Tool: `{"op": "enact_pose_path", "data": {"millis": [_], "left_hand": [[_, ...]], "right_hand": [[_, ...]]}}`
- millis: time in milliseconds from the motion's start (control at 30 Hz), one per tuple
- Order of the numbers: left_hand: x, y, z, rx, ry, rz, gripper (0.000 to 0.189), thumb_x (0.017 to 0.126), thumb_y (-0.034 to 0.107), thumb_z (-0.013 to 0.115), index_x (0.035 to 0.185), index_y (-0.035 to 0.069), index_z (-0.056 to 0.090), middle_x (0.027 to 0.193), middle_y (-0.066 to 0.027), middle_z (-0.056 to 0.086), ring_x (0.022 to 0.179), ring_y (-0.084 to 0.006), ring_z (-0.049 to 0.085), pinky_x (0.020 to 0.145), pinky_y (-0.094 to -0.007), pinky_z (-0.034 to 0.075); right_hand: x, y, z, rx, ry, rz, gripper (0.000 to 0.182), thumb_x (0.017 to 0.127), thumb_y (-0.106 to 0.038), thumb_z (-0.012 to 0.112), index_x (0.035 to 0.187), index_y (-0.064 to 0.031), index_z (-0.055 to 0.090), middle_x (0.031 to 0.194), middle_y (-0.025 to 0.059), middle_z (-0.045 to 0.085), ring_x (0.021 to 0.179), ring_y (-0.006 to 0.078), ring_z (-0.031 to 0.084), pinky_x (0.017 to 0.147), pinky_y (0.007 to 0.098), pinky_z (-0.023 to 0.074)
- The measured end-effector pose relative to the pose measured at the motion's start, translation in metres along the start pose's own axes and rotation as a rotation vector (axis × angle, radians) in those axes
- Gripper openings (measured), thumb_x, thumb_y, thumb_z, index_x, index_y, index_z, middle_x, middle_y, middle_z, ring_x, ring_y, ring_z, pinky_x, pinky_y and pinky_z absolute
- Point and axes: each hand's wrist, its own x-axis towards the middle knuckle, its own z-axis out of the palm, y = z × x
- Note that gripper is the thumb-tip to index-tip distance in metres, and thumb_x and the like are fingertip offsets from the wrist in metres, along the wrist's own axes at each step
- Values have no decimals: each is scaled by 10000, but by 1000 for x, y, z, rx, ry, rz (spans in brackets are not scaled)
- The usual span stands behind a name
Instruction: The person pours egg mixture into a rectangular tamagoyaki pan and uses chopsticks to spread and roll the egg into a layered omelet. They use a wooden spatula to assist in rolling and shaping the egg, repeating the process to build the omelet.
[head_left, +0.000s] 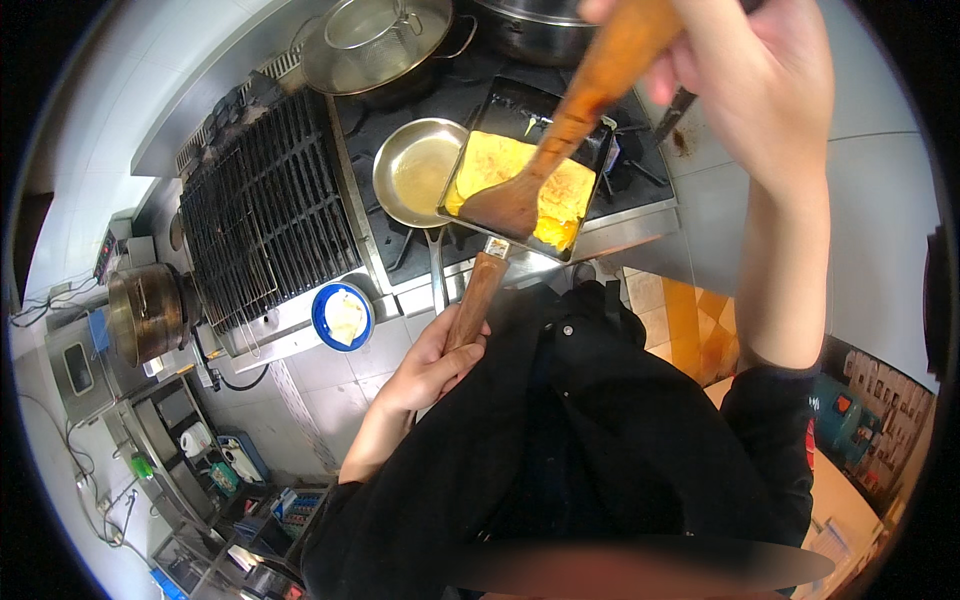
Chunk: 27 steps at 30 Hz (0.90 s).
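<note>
My left hand is closed around the wooden handle of a rectangular omelette pan, held tilted over the stove. Inside the pan a thick folded yellow omelette lies against the side nearest the handle, and the far part of the pan shows dark metal. My right hand, raised close to the camera, grips a wooden spatula. Its broad blade overlaps the omelette's near edge in view; whether it touches is not clear. The fingertips of my right hand are partly cut off by the top edge.
A round steel frying pan sits just left of the omelette pan. Left of the burners is a black grill grate, with a blue-rimmed bowl at its front edge. Large pots, one holding a strainer, stand at the back.
</note>
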Motion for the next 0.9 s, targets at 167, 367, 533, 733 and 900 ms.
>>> {"op": "enact_pose_path", "data": {"millis": [167,367,533,733,900], "left_hand": [[1,-3,2,37,-2,-1,324,963,165,613,1233,50,476,888,22,522,565,-5,414,470,-156,302],[2,4,4,45,-41,11,317,964,171,608,1230,55,481,860,26,506,550,-8,402,471,-161,296],[0,5,0,77,-49,-1,363,985,200,587,1296,53,470,782,32,477,537,-12,388,467,-164,286],[9,7,4,-38,-78,18,571,1022,434,496,1427,41,409,671,48,425,526,-13,355,460,-164,241],[17,-8,-6,-82,-124,-21,511,1027,412,492,1392,63,413,789,-18,523,543,-31,380,478,-159,275]], "right_hand": [[4,-17,10,-20,-10,69,235,990,-224,611,1054,1,578,710,60,655,462,49,545,385,179,396],[9,-31,6,-102,96,172,221,989,-219,609,1050,-8,581,718,68,652,467,66,560,380,187,405],[-1,-13,7,-81,102,59,211,1000,-221,584,1014,-10,590,739,78,661,457,81,570,363,185,392],[-24,-21,-41,37,131,181,281,1033,-247,464,1059,5,586,902,120,655,468,114,557,369,197,365],[-75,-3,-69,4,395,412,421,1049,-326,349,1127,-4,607,1064,126,612,473,117,568,336,181,256]]}}
